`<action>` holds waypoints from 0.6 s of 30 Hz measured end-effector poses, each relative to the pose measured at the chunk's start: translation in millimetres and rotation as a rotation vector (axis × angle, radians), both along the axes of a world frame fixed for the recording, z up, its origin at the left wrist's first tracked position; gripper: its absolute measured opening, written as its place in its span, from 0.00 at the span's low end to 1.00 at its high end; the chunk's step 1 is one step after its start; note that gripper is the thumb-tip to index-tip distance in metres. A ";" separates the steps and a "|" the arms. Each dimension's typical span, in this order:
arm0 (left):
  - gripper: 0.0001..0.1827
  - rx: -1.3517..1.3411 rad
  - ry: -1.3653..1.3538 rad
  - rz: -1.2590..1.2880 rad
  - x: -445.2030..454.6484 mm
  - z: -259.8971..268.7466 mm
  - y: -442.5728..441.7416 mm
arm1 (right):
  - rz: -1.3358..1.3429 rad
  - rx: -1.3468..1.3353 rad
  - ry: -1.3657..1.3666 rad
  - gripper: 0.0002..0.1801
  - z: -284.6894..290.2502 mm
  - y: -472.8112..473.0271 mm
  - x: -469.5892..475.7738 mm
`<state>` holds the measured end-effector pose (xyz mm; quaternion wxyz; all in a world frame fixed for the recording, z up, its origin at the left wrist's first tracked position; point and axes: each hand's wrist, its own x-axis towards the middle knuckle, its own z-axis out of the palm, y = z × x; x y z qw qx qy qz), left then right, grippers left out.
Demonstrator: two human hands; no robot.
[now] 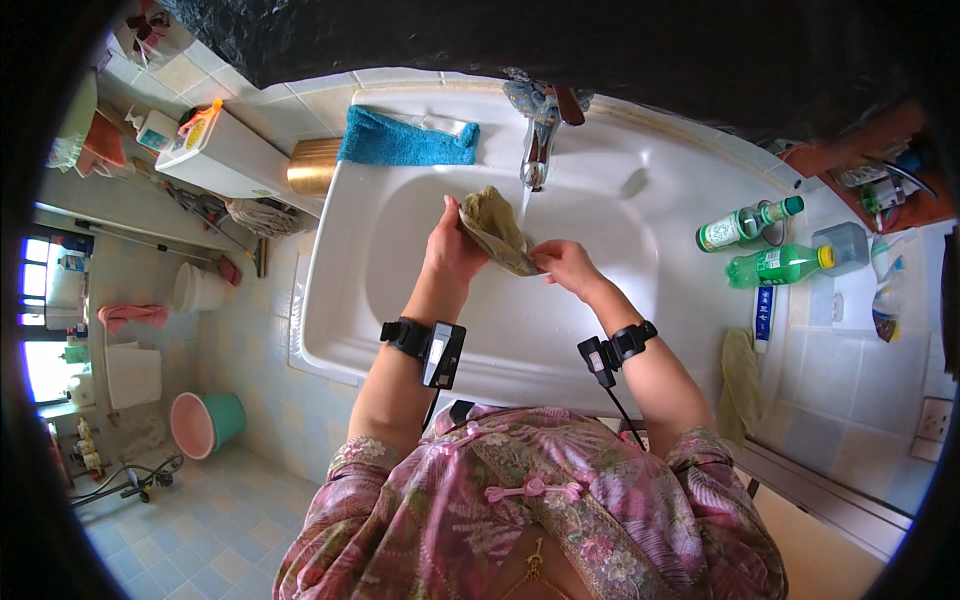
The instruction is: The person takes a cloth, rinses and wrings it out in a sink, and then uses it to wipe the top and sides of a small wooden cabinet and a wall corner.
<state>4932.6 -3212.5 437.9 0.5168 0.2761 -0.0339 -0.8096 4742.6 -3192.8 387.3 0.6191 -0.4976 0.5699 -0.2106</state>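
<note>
Over the white washbasin (480, 337), my left hand (454, 244) holds a wet, olive-coloured cloth item (495, 229) from its left side. It hangs bunched and partly hollow; its exact kind cannot be told. My right hand (566, 264) pinches its lower right end between thumb and fingers. Just behind the cloth, a thin stream of water runs from the chrome faucet (535, 161). Both wrists carry black strapped devices. Part of my left fingers is hidden behind the cloth.
A blue towel (409, 139) lies on the basin's back left rim. On the right stand or lie green bottles (776, 266), a toothpaste tube (763, 319) and an olive cloth (739, 382). A white bin (232, 157) is at the left; a bucket (221, 424) is on the floor.
</note>
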 end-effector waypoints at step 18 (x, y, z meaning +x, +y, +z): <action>0.29 -0.099 0.064 -0.027 17.3 -8.8 5.0 | -0.718 0.294 -0.788 0.12 -24.9 -23.6 -6.0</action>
